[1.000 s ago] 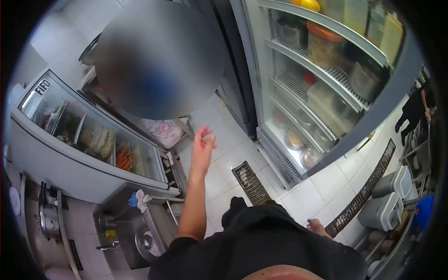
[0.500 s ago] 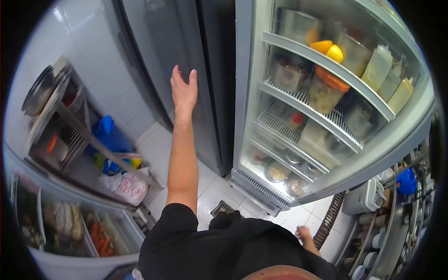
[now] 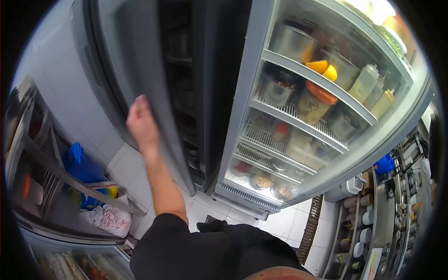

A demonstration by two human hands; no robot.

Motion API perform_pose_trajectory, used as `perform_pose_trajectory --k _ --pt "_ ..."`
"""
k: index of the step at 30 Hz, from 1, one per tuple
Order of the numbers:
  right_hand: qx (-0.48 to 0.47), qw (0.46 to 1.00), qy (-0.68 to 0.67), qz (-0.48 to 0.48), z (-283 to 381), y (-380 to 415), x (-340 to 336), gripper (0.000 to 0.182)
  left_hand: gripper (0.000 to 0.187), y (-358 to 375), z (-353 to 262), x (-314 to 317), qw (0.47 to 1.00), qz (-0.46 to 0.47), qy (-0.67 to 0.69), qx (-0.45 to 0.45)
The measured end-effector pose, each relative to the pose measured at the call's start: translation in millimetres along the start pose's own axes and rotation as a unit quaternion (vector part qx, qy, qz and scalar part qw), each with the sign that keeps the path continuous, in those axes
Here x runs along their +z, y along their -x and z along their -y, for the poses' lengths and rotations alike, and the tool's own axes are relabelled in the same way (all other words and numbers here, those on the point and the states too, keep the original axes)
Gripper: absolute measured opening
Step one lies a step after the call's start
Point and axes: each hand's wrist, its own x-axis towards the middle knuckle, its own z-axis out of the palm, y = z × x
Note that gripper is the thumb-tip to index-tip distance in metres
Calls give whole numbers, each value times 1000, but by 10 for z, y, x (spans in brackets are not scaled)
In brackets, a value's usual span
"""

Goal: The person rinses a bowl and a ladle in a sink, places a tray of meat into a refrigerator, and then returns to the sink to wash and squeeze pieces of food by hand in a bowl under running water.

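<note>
My left hand (image 3: 143,123) is closed at the edge of a tall dark grey refrigerator door (image 3: 126,60), with its fingers curled and slightly blurred. The door stands ajar. Through the gap, dim shelves with metal containers (image 3: 191,150) show inside. My right hand is out of view. To the right stands a lit glass-door fridge (image 3: 231,119). Its shelves hold metal pots (image 3: 278,90), a tub with an orange lid (image 3: 318,100), cut orange pieces (image 3: 317,66) and squeeze bottles (image 3: 365,83).
On the left are a metal rack (image 3: 44,158), a blue bag (image 3: 84,163) and a white plastic bag (image 3: 112,219) on the tiled floor. A lower glass-fronted fridge (image 3: 79,259) is at bottom left. Shelves with stacked dishes (image 3: 359,249) line the right, near a floor grate (image 3: 310,228).
My left hand has moved from open in front of the grey refrigerator to closed at its door edge. The door has swung partly open to the left. My right hand has left the view.
</note>
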Motion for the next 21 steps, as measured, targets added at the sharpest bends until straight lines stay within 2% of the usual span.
perform_pose_trajectory --k 3,4,5,10,13,16,18,19,20,21 --pt "-1 1000 0 -6 144 -53 140 29 48 -272 321 -954 994 -28 88 -62" --pt "3 1000 1 -5 157 -80 181 29 50 -363 316 -1227 985 -31 161 -58" --pt "8 1000 5 -2 148 -110 216 29 49 -459 299 -1455 982 -38 170 -68" --pt "36 999 38 17 35 -204 296 31 47 -803 351 -2262 959 -91 232 -132" --pt "29 998 52 22 63 -268 293 31 43 -978 564 -2621 956 -71 246 -142" --pt "-11 999 39 24 197 -410 296 32 42 -1132 901 -2952 952 45 286 -101" --pt "-40 999 19 26 367 -489 312 33 43 -1181 1059 -3040 948 45 301 -89" --pt "-11 997 71 -6 857 -83 485 36 43 -1158 1034 -3017 948 43 301 -91" --pt "-28 995 93 -11 1037 92 559 37 44 -1163 1027 -3001 948 42 301 -93" --pt "-46 992 113 -17 1186 174 643 37 46 -1227 1091 -3044 949 96 293 -67"
